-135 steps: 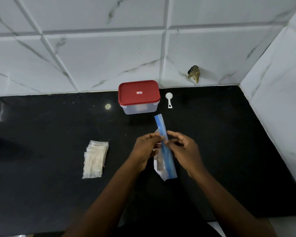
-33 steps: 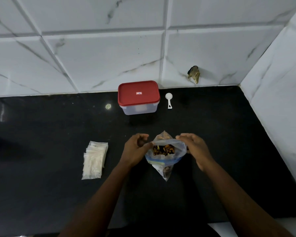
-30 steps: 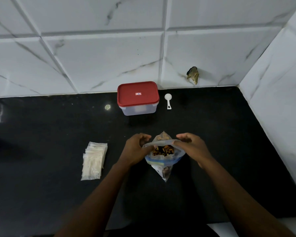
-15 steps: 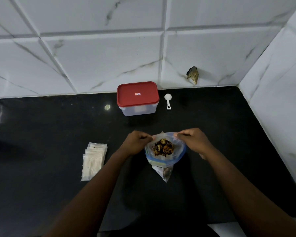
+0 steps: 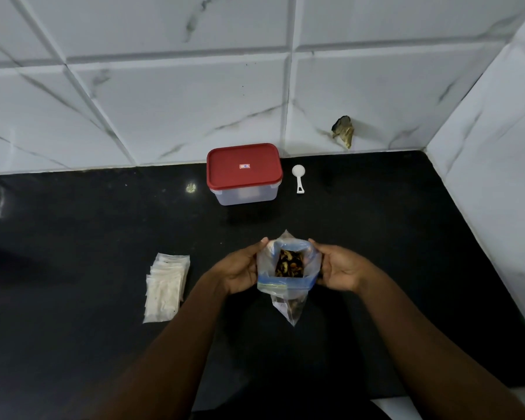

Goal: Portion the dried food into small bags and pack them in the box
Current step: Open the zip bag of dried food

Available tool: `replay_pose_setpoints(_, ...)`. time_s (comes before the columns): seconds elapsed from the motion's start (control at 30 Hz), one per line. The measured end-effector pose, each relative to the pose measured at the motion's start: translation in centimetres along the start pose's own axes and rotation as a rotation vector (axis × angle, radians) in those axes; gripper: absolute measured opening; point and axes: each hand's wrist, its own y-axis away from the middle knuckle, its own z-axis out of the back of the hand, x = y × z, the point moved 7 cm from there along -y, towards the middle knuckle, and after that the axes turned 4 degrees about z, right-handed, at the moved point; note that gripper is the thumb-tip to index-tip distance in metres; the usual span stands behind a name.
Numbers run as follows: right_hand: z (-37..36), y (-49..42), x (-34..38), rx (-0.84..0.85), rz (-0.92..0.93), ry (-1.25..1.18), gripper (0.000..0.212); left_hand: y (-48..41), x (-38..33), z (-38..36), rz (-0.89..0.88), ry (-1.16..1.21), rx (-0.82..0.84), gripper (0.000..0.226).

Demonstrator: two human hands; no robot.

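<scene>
Head: bag (image 5: 285, 281) between left hand (image 5: 240, 268), right hand (image 5: 343, 268)

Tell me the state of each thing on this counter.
zip bag: open at top, held upright.
dried food: inside the zip bag.
box: lid on, closed.
scoop: lying beside the box.
small bags: stacked flat, untouched.
left hand: holds the zip bag.
right hand: holds the zip bag.

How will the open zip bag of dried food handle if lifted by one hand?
Probably floppy: the zip bag has thin creased walls, and the left hand and right hand both prop its mouth open. Likely light: the dried food looks loose and small. One-handed, the mouth may sag and spill.
</scene>
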Motion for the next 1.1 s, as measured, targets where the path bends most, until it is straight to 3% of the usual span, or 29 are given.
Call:
replay_pose_setpoints(0.23,-0.9,-1.2,-0.6,-0.114,-0.010,-0.084,0.031,-1.1,1.3,-0.2,-0.029,0.159,-0.089,0.039)
replay_pose_setpoints(0.47,0.4,-0.6,0.6,-0.282,0.188,0.347,0.024,0.3,-0.4,1.3,-0.148,-0.167,-0.306,0.031)
replay_pose_setpoints(0.6,2.4,1.3,0.7,-0.335,0.228,0.505,0.026,2.1,0.2,2.4,-0.117,-0.300,-0.375,0.032)
replay_pose_setpoints(0.87,2.6,3.9,-1.9,-0.252,0.068,0.383,0.036,4.1,2.9,2.2,-0.035,-0.326,-0.400,0.053)
replay_pose_setpoints(1.1,0.9,3.7,-2.2,-0.257,0.069,0.332,0.038,4.0,4.0,0.8,0.012,-0.260,-0.311,0.027)
